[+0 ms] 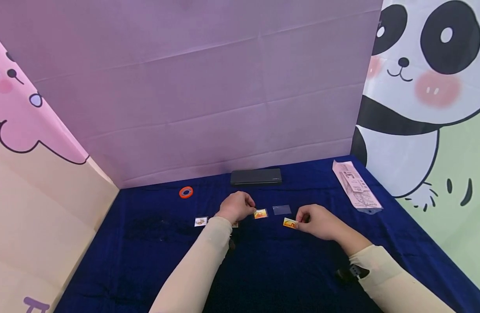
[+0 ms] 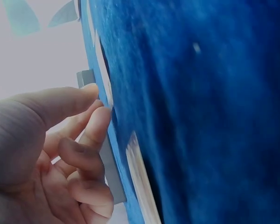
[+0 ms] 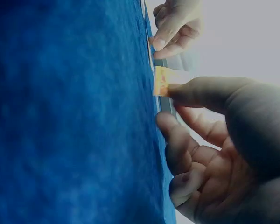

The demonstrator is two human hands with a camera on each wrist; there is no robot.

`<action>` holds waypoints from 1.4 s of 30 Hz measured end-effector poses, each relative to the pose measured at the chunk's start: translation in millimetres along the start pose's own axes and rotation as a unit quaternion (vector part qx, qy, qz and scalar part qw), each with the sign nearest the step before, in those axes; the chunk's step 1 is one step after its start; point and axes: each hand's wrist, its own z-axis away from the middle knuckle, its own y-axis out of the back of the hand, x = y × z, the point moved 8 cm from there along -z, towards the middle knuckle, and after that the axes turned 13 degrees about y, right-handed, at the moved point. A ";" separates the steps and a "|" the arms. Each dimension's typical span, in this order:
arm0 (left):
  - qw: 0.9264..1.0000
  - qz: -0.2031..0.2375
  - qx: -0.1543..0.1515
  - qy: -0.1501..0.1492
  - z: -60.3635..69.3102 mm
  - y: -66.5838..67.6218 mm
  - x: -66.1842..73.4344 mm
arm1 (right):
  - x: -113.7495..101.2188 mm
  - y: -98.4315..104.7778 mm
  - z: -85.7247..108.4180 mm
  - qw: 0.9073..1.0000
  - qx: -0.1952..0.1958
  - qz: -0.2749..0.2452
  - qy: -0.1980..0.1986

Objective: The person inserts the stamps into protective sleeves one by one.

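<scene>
My right hand [image 1: 320,221] pinches a small yellow-and-orange picture card [image 3: 161,80] between thumb and finger, just above the cloth. My left hand [image 1: 235,206] is at the left edge of another yellow card [image 1: 261,213] lying flat, its thumb and fingertip pinching that edge. Between the two cards, slightly farther back, lies a clear plastic sleeve [image 1: 281,210]. A white picture card [image 1: 201,221] lies left of my left wrist. One more card [image 1: 235,225] shows only a corner, the rest hidden by that wrist.
Dark blue cloth [image 1: 279,269] covers the table. A flat dark case [image 1: 256,176] lies at the back, with an orange ring [image 1: 186,192] to its left. Toward the right edge is a pink printed packet [image 1: 357,186]. Printed sheets wall in the back and sides.
</scene>
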 end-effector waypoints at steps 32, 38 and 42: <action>0.993 -0.081 0.053 -0.061 2.9 -32.2 63.1 | 79.2 60.1 29.3 0.958 0.202 -0.153 -0.135; 0.993 -0.100 0.040 -0.058 -2.3 -42.9 70.9 | 80.5 59.9 29.9 0.957 0.202 -0.154 -0.137; 0.993 -0.102 0.043 -0.051 -3.7 -46.1 74.2 | 80.9 59.6 30.4 0.956 0.202 -0.156 -0.144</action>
